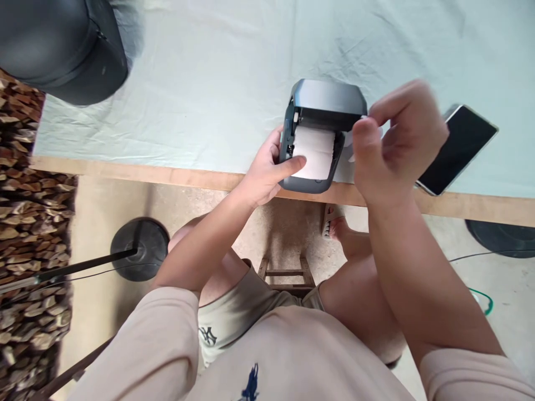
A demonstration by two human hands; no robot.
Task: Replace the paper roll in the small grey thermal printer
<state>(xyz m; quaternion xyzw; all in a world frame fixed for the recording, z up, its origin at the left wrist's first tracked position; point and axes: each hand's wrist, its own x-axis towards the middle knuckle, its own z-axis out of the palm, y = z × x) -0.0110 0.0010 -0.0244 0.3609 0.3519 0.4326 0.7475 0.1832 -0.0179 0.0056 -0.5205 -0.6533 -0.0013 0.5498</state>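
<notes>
The left hand reaches forward, thumb extended, while the raised right hand pinches its fingers together.

The worktop is a wooden board covered by a creased, pale green cloth that stops just short of the near edge, leaving a strip of bare wood. On the cloth stand a small grey label printer with its lid up at the near edge, a dark phone lying flat and overhanging the bare strip, and a black rounded case at the far left corner.
</notes>
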